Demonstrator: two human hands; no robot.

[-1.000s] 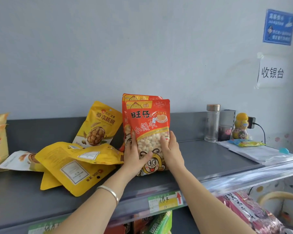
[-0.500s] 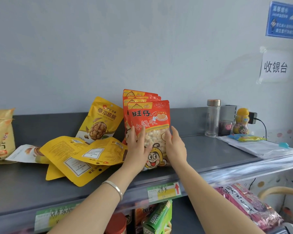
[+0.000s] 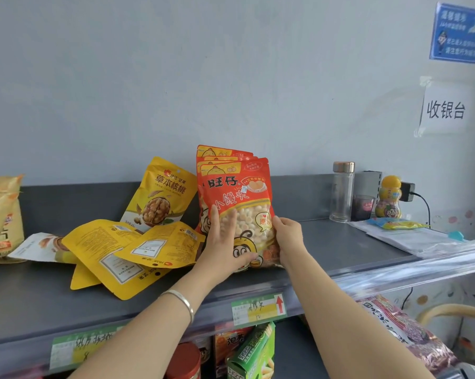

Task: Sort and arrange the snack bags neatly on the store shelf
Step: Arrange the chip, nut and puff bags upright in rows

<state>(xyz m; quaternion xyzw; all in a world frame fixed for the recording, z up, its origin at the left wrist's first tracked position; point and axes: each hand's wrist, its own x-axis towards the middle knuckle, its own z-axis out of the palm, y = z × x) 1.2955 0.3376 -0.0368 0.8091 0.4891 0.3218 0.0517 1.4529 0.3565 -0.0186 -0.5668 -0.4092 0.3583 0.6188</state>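
The red bags (image 3: 235,192) stand upright mid-shelf (image 3: 340,242), with the left hand (image 3: 222,242) pressing flat on the front one and the right hand (image 3: 288,239) gripping its edge, while the yellow bags (image 3: 116,250) at left lie jumbled, not yet sorted.
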